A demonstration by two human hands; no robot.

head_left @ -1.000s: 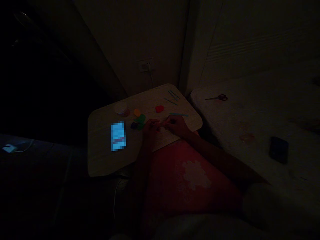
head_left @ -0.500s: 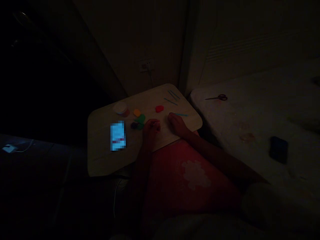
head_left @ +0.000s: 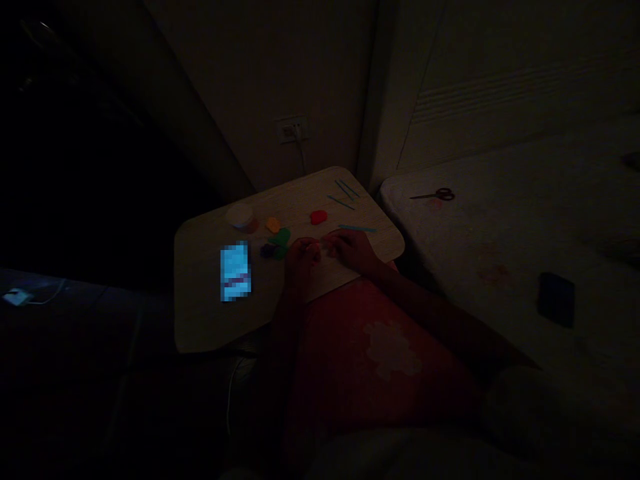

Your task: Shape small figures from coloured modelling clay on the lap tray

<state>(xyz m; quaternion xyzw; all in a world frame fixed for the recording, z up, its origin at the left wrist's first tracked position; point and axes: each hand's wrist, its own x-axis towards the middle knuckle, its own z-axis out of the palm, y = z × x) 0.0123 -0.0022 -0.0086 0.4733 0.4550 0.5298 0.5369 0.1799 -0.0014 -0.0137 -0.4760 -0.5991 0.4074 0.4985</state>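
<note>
My left hand [head_left: 303, 253] is over the small table [head_left: 210, 327], its fingers curled and closed on something too small and dark to make out. Close to its right is my right hand [head_left: 350, 245], fingers bent and pinched towards the left fingertips; what they hold, if anything, is hidden. Beyond the hands lies a red lump [head_left: 319, 217] that looks like modelling clay. Left of my left hand are a green lump [head_left: 281, 239], a dark purple lump [head_left: 268, 251] and an orange lump [head_left: 273, 225]. A blue stick [head_left: 364, 229] lies just behind my right hand.
Several thin sticks [head_left: 342, 202] lie at the table's far corner. A pale-lidded tub [head_left: 241, 217] and a bright, pixelated screen [head_left: 235, 271] are at left. On the pale surface to the right are scissors [head_left: 440, 195] and a dark blue object [head_left: 556, 299]. The room is very dim.
My right hand drew away to the right from my left hand half a second ago, and is now back beside its fingertips. The left hand has hardly moved.
</note>
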